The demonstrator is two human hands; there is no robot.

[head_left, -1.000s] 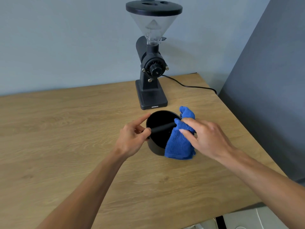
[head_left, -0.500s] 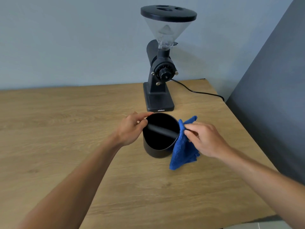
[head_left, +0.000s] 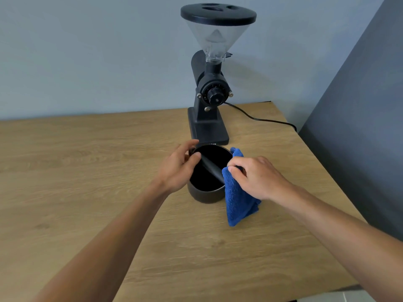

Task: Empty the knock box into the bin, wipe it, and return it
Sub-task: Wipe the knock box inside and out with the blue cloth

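The black round knock box (head_left: 206,194) stands upright on the wooden table, its dark bar running across the opening. My left hand (head_left: 178,168) grips its left rim, thumb over the edge. My right hand (head_left: 257,177) pinches a blue cloth (head_left: 238,201) against the box's right rim. Most of the cloth hangs down the outside of the box onto the table. The inside of the box looks dark and empty. No bin is in view.
A black coffee grinder (head_left: 210,92) with a clear hopper stands just behind the box, its cable (head_left: 261,119) trailing to the right table edge. A dark grey wall (head_left: 359,127) borders the table's right side. The wooden table (head_left: 87,171) stretches left.
The box has turned, so its bar now runs diagonally. My right hand slid the cloth along the right rim towards me. My left hand shifted its grip on the left rim.
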